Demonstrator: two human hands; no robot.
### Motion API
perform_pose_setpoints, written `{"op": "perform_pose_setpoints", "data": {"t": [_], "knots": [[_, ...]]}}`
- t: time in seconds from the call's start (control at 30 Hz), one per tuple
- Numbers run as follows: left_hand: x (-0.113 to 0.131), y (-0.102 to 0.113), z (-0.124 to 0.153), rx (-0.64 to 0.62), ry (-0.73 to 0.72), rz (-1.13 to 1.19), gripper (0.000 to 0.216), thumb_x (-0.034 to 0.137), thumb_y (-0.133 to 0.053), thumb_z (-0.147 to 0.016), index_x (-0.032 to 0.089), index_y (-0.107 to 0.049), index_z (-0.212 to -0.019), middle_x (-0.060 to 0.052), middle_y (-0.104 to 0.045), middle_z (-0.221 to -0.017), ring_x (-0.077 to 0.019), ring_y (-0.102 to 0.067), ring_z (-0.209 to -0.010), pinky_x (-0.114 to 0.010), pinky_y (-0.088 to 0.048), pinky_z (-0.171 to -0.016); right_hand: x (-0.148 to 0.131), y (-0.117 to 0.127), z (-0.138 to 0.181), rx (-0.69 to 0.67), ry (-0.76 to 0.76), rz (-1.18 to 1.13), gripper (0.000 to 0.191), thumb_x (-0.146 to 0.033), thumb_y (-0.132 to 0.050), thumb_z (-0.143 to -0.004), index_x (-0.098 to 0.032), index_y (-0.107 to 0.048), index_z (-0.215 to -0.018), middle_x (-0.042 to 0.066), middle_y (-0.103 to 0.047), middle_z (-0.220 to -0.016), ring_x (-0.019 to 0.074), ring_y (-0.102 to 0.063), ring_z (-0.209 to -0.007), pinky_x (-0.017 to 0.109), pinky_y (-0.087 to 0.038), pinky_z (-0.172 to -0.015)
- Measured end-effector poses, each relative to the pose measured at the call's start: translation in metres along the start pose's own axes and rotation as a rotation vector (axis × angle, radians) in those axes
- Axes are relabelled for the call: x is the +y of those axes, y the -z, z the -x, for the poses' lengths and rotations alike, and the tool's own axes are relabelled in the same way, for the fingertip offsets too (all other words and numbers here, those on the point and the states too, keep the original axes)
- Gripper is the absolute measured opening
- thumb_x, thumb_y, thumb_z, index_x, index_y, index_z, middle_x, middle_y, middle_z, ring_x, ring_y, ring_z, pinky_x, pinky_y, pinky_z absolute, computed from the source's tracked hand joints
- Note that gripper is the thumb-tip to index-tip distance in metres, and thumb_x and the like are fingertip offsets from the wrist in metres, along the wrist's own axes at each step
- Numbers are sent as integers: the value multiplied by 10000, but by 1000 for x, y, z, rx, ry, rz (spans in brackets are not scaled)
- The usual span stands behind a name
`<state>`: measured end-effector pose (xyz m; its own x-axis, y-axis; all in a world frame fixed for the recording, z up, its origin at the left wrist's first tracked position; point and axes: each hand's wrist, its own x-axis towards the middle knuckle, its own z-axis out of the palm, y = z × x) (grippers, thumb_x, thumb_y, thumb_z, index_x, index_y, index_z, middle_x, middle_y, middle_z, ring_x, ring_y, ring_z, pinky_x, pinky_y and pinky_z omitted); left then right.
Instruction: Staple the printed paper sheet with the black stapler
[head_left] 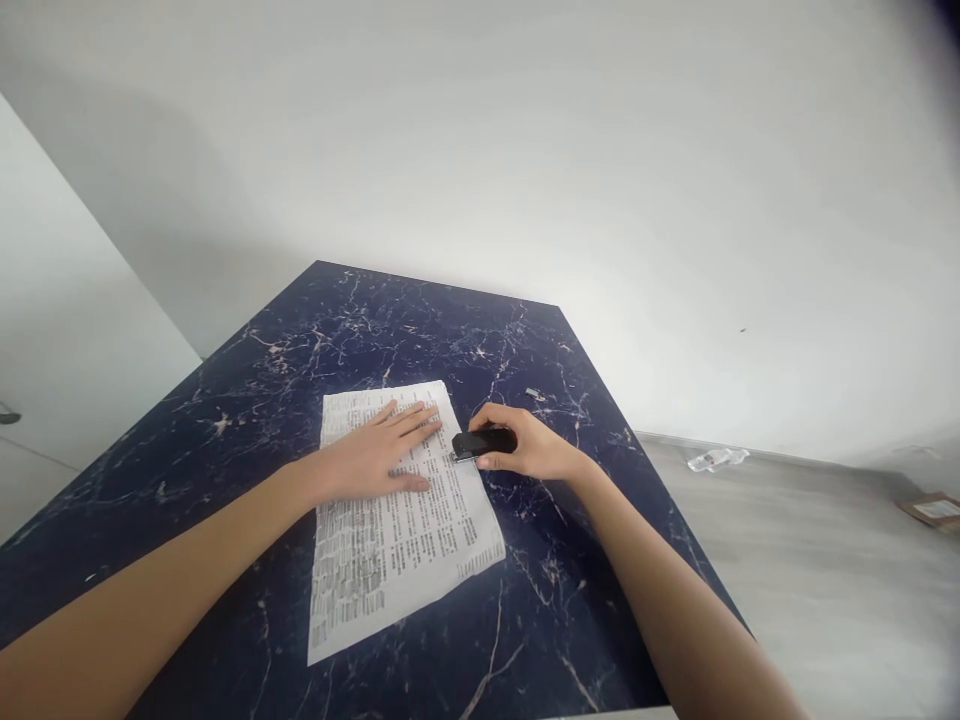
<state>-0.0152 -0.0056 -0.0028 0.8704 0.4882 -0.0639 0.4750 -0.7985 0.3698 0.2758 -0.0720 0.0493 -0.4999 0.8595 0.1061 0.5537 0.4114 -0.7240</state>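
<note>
A printed sheet of paper (420, 560) lies on the dark blue marbled table (420, 330); whether more sheets lie under it I cannot tell. My left hand (379, 450) rests flat on the paper with its fingers spread. In my right hand (529, 443) is a black stapler (484, 442), gripped between thumb and fingers. The stapler's front end reaches over the right edge of the paper, around the middle of that side. My right palm and fingers hide its rear part.
A small metallic piece (535, 394), perhaps a strip of staples, lies on the table beyond my right hand. The table's far edge stands against a white wall (480, 140). On the floor to the right are a clear plastic item (718, 459) and a brown box (932, 510).
</note>
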Motion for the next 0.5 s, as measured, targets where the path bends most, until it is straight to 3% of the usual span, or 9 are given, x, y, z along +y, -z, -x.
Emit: {"op": "perform_pose_setpoints", "data": {"t": [0.07,0.17,0.37,0.5], "knots": [[-2,2,1,9,-16,0,904,744,-468,-965,354,-82,-1682,-12,-47,-1747,-342,-104,-1615,-556,-12,-1303,-5,-7,-1,138,1,48,284,-470,-531,-1046,-219,-651,-1105,68,-680,-1087,221,-631,-977,362,-493,-870],[-2,4,2,12,-57,14,879,720,-489,-970,367,-106,-1679,-14,-89,-1744,-331,-143,-1610,-543,-13,-1306,-13,-25,-5,289,-24,275,356,-370,-329,-1114,-216,-649,-1130,82,-670,-1148,231,-610,-1039,382,-453,-926],[-2,6,4,18,-45,66,971,728,-575,-921,335,-121,-1684,-48,-138,-1743,-331,-199,-1599,-519,-62,-1311,-20,-59,-13,233,-117,772,322,-283,-354,-1066,-194,-662,-1091,127,-664,-1117,305,-575,-1028,441,-406,-877],[-3,4,3,56,-32,88,970,727,-617,-894,334,-195,-1674,-54,-176,-1739,-338,-205,-1597,-504,-93,-1310,-20,-73,-17,274,-167,877,317,-304,-363,-1053,-178,-653,-1048,169,-637,-1024,319,-553,-924,450,-409,-807]]}}
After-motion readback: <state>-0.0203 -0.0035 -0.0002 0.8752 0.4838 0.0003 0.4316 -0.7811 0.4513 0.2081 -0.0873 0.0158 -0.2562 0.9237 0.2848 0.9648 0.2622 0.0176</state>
